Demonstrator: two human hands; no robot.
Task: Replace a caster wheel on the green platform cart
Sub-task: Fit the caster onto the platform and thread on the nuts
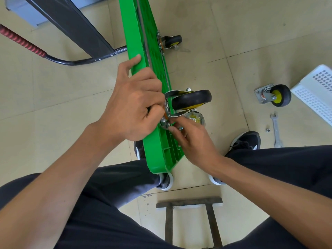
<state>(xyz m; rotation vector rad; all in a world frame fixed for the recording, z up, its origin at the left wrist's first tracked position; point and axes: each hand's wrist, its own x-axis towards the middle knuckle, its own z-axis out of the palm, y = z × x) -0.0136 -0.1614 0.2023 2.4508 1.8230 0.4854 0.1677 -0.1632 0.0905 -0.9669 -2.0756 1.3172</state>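
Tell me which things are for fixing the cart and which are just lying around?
For the job: green cart, wheel being fitted, left hand, right hand, spare wheel, wrench, nut.

Just lying about: white basket, red handle, stool.

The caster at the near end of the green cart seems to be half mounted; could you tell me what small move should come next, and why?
Probably fetch the loose nut from the floor and thread it on. Both hands are already at the caster's mounting plate: the left hand steadies it against the green cart, and the right hand pinches hardware at its lower corner. The wrench beside the nut can tighten afterwards.
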